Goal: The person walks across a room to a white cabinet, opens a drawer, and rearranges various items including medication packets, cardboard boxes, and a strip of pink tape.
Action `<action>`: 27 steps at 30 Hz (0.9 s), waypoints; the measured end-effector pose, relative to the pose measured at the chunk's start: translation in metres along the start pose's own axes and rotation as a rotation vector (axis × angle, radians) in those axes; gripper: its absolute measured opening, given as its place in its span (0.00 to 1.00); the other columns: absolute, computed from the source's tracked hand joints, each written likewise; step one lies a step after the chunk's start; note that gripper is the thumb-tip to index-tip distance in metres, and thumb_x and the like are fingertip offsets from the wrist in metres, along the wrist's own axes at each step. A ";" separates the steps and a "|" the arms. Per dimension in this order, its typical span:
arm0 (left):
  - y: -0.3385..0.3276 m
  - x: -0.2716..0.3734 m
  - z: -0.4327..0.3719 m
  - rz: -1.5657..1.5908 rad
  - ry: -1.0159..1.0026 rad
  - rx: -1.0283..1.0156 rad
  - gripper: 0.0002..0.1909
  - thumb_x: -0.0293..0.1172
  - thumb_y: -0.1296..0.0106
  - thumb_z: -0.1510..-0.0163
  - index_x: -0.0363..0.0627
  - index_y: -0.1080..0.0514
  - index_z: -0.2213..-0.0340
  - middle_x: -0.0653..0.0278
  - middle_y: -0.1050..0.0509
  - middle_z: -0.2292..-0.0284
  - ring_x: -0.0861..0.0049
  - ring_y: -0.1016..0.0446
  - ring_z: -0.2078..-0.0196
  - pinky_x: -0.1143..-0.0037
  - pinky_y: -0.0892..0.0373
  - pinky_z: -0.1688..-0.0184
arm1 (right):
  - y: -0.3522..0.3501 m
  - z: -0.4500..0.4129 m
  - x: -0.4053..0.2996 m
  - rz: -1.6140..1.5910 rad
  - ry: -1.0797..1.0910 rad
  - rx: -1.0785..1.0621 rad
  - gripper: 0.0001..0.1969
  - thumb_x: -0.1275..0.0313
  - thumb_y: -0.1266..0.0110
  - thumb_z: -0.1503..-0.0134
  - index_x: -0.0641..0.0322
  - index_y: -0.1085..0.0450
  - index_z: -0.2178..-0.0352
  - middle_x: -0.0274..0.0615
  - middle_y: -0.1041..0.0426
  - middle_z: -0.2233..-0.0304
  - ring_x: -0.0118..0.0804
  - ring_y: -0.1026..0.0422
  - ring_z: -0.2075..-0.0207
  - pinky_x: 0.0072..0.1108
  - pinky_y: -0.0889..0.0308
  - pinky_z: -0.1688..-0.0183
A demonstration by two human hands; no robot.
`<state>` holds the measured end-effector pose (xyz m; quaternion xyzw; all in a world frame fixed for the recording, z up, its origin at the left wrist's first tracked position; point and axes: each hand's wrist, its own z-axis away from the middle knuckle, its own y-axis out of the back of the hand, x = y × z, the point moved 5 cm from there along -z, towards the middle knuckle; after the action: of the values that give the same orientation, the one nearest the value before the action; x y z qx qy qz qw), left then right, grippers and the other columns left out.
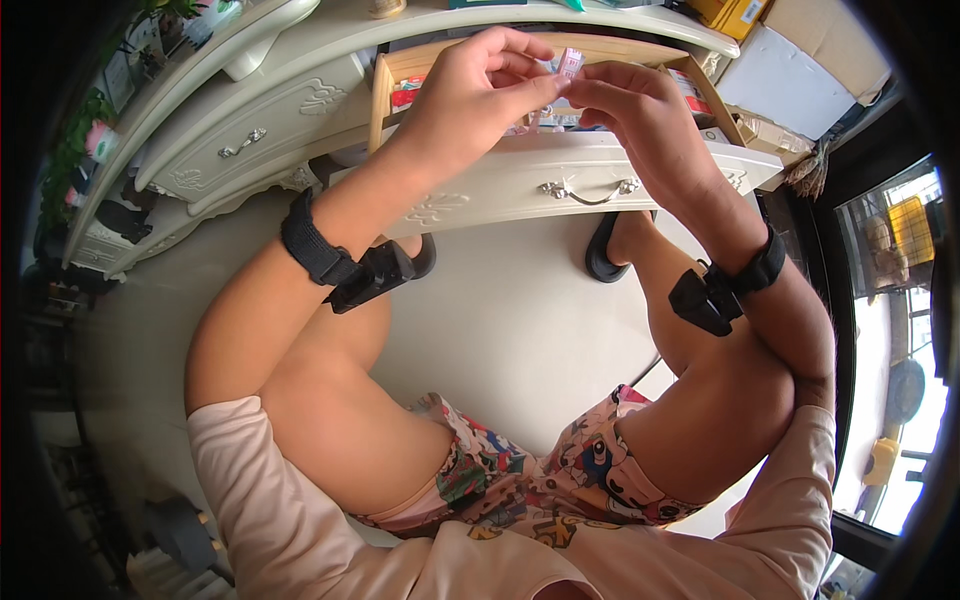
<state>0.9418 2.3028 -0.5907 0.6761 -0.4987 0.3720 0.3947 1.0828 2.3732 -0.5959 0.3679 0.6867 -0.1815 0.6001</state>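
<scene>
Above an open wooden drawer (387, 79), my left hand (491, 94) and my right hand (646, 112) meet at the fingertips. Pinched between them is a narrow pink-and-white printed strip (571, 61), which looks like a soft measuring tape. Its upper end sticks up past my thumbs, and a pinkish length seems to hang below toward the drawer. My left middle, ring and little fingers curl loosely behind it. Red-and-white packets (405, 96) lie in the drawer's left part, and a red-and-white box (688, 94) is at its right. My hands hide much of the drawer's middle.
The drawer's cream front (517, 176) with its metal handle (589, 193) juts out over my feet. A curved cream cabinet (247, 139) extends left. Cardboard boxes (806, 56) stand at the right, beside a dark-framed glass door (844, 315). Black devices (371, 276) are strapped to my wrists.
</scene>
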 end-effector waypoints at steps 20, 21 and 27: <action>0.000 -0.008 -0.001 0.507 0.363 -0.369 0.14 0.37 0.55 0.43 0.38 0.29 0.63 0.73 0.36 0.82 0.90 0.46 0.83 0.84 0.46 0.78 | 0.016 -0.005 -0.020 -0.308 0.069 -0.098 0.08 0.71 0.49 0.43 0.64 0.28 0.65 0.32 0.28 0.67 0.23 0.33 0.63 0.18 0.41 0.56; -0.001 -0.005 0.000 0.507 0.363 -0.367 0.14 0.37 0.55 0.43 0.38 0.29 0.63 0.73 0.36 0.82 0.90 0.46 0.83 0.84 0.46 0.78 | 0.017 -0.006 -0.022 -0.311 0.074 -0.084 0.09 0.70 0.49 0.43 0.64 0.28 0.64 0.33 0.29 0.67 0.23 0.33 0.63 0.18 0.41 0.55; 0.004 0.005 0.000 0.278 0.277 -0.136 0.09 0.33 0.50 0.45 0.42 0.29 0.64 0.73 0.32 0.78 0.92 0.47 0.84 0.84 0.47 0.79 | 0.020 -0.009 -0.024 -0.343 0.092 -0.056 0.10 0.69 0.50 0.43 0.65 0.28 0.63 0.34 0.29 0.65 0.24 0.33 0.60 0.19 0.41 0.53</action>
<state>0.9391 2.3003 -0.5852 0.5149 -0.5520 0.4779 0.4491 1.0912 2.3851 -0.5671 0.2364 0.7710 -0.2449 0.5383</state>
